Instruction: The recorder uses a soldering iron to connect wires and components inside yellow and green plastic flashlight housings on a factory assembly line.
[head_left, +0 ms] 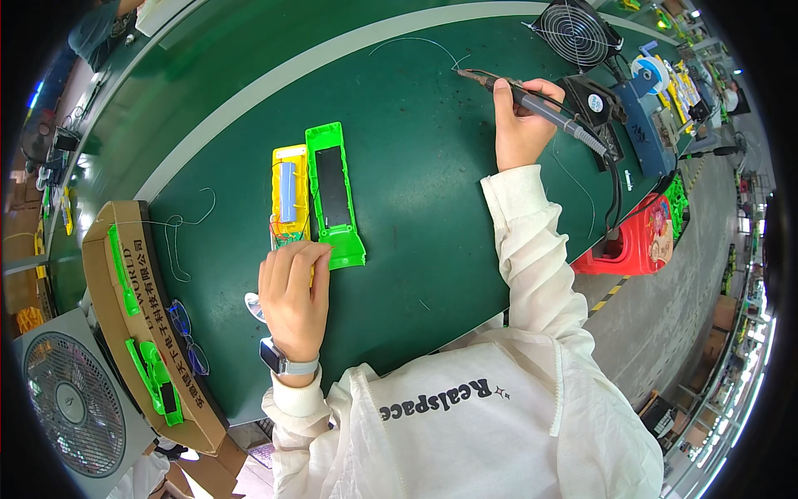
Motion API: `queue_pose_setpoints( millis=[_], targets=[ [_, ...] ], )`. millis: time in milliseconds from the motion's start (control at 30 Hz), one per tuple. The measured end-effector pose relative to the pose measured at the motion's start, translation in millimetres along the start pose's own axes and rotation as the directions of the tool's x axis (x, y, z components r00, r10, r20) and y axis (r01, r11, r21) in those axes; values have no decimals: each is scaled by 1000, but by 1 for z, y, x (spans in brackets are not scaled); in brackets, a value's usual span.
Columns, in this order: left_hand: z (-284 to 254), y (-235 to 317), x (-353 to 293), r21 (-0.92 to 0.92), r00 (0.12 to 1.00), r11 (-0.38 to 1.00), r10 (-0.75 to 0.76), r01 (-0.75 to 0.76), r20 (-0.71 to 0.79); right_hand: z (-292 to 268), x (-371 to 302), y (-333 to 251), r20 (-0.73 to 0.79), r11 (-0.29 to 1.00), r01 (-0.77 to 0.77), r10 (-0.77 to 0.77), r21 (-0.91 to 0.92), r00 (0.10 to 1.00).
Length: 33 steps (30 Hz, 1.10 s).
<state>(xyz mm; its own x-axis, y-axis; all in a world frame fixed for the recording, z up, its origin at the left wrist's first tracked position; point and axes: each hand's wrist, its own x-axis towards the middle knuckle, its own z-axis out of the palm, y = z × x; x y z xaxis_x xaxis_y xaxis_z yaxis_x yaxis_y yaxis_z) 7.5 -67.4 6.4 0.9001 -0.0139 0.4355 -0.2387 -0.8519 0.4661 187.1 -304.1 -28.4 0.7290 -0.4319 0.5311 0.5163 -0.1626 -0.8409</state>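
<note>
My right hand (525,125) grips the grey handle of a soldering iron (544,110), whose tip points left over the bench near a thin curled wire (432,46). My left hand (293,287) is closed at the near end of a yellow plastic housing (278,208), fingertips bunched together. What they pinch is too small to make out. Inside the housing lie a blue cylindrical battery (288,191), thin coloured wires and part of a green circuit board (287,238); my fingers hide the rest. Right beside it is a green housing half (318,150) with a black panel (334,187).
Back right stand a black fan (579,35), a blue box-shaped unit (648,125) and a wire spool (652,75). At left, a cardboard box (179,333) holds green parts, with glasses (189,339) beside it. A red stool (636,241) stands by the right edge.
</note>
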Motion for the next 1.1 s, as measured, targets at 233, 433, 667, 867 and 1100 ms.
queue_pose_setpoints(
  millis=[233,433,667,867,1100],
  targets=[
    [0,1,0,0,1000,1000,-13,13,7,0,0,1,3,1000,5,-5,-1,1000],
    [1,-1,0,3,1000,1000,0,0,-3,1,0,1,0,1000,10,-10,8,1000],
    [0,-3,2,12,1000,1000,-4,4,0,1,-1,-3,12,1000,-3,3,-8,1000],
    [-9,-14,18,21,996,996,89,-89,31,-5,-24,-19,22,989,-73,70,125,997],
    [-21,-39,49,11,938,959,273,-282,216,-8,-73,-63,164,937,-314,289,155,943]
  ],
)
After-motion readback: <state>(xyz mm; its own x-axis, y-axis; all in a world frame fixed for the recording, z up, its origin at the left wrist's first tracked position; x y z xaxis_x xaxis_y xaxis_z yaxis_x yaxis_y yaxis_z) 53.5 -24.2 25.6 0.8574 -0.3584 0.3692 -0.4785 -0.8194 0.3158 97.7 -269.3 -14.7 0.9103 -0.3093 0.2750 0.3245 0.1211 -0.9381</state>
